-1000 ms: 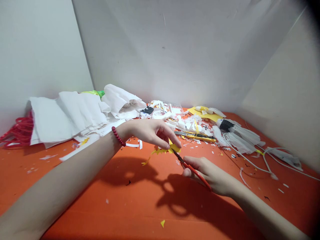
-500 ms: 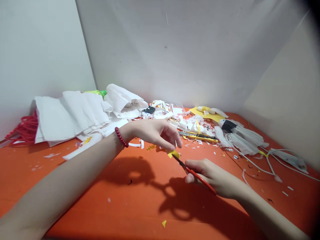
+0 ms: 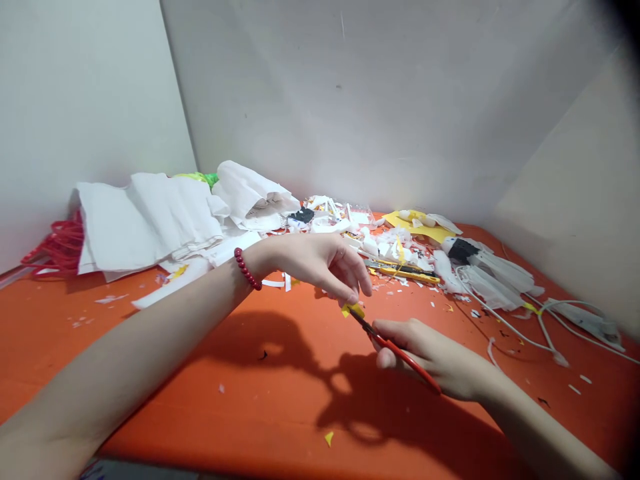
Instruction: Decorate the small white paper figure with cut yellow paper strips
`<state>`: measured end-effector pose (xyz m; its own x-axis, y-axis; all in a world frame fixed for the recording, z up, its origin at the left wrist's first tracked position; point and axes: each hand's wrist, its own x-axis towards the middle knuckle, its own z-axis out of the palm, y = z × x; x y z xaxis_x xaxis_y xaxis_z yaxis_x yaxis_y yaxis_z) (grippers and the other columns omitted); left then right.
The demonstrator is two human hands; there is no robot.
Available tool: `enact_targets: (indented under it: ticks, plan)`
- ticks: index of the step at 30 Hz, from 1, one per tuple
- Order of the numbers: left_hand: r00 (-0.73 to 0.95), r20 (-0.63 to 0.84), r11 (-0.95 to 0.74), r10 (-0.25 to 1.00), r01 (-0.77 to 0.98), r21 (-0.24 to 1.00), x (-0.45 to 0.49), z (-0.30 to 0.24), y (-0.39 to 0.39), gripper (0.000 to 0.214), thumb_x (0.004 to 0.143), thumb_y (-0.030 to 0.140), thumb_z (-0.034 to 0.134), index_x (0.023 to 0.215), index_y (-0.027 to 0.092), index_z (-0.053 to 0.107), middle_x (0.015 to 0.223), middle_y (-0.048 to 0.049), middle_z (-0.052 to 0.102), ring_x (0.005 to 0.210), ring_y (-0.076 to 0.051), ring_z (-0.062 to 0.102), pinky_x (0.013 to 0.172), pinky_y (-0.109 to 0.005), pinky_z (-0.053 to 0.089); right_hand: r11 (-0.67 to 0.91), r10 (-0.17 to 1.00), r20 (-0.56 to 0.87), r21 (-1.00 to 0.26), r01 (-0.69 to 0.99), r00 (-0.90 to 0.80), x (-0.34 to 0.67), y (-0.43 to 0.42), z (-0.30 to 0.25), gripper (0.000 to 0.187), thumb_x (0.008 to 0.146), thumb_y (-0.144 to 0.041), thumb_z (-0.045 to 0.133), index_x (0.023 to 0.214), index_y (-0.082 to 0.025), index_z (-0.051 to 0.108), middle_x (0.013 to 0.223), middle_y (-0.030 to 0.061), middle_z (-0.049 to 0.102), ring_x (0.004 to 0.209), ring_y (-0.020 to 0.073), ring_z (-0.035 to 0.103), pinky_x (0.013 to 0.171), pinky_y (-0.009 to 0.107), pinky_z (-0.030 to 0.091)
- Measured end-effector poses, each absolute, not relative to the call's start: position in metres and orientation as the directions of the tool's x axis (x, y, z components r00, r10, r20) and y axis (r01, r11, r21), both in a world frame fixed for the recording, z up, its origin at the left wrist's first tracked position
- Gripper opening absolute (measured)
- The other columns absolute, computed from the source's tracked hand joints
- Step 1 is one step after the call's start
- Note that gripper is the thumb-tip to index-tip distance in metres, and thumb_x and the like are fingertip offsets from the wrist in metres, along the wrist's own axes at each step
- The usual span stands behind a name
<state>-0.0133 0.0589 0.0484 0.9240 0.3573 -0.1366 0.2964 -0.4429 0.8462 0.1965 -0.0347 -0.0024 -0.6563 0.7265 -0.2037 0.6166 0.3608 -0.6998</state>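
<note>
Scissors [image 3: 406, 358] taken as reference. Red handles are gripped in the right hand [image 3: 433, 357], fingers closed around them, thumb on the near side. Blades are pointed away and to the left; blade opening cannot be told at this size.

Yellow piece [image 3: 353, 311] is located right at the scissors' tips, raised above the orange table [image 3: 165, 413]. It is pinched under the fingertips of the left hand [image 3: 323, 267], which is arched over from the scissors' left. That grip is nearly closed, index finger curled and slightly off the thumb; exact contact is partly hidden. Red bead bracelet [image 3: 247, 269] is worn on the left wrist.

Small yellow scrap [image 3: 329, 439] is seen on the near side of the scissors, to the left. Utility knife [image 3: 407, 271] is laid beyond the scissors, among white scraps [image 3: 385, 248]. Yellow sheet [image 3: 440, 231] is placed farther beyond. White sheets [image 3: 150, 217] and red cord bundle [image 3: 63, 243] are piled well left of the scissors. White plastic bundle [image 3: 500, 280] with black band is laid beyond and to the right.
</note>
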Motion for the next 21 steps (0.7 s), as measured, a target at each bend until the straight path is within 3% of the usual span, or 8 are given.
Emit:
enact_targets:
  ticks: [8, 21]
  plan:
    - [0.946, -0.170, -0.527, 0.275, 0.296, 0.797, -0.0109, 0.0490, 0.0563, 0.029, 0.078, 0.029, 0.060, 0.104, 0.016, 0.062, 0.084, -0.0081, 0.070, 0.073, -0.014, 0.063, 0.057, -0.020, 0.046, 0.378, 0.702, -0.241, -0.672, 0.637, -0.671, 0.1973, -0.0356, 0.0007, 0.028, 0.090, -0.037, 0.036, 0.071, -0.018, 0.041, 0.065, -0.0037, 0.046, 0.057, 0.0083, 0.037, 0.054, 0.020, 0.031]
    - [0.965, -0.168, -0.501, 0.200, 0.248, 0.829, -0.0050, 0.0473, 0.0524, 0.028, 0.077, 0.025, 0.061, 0.104, 0.016, 0.063, 0.084, -0.0079, 0.071, 0.079, -0.017, 0.065, 0.065, -0.024, 0.048, 0.348, 0.685, -0.309, -0.657, 0.669, -0.660, 0.1992, -0.0385, 0.0016, 0.036, 0.089, -0.047, 0.035, 0.074, -0.016, 0.048, 0.064, -0.0022, 0.050, 0.055, 0.0089, 0.039, 0.050, 0.021, 0.032]
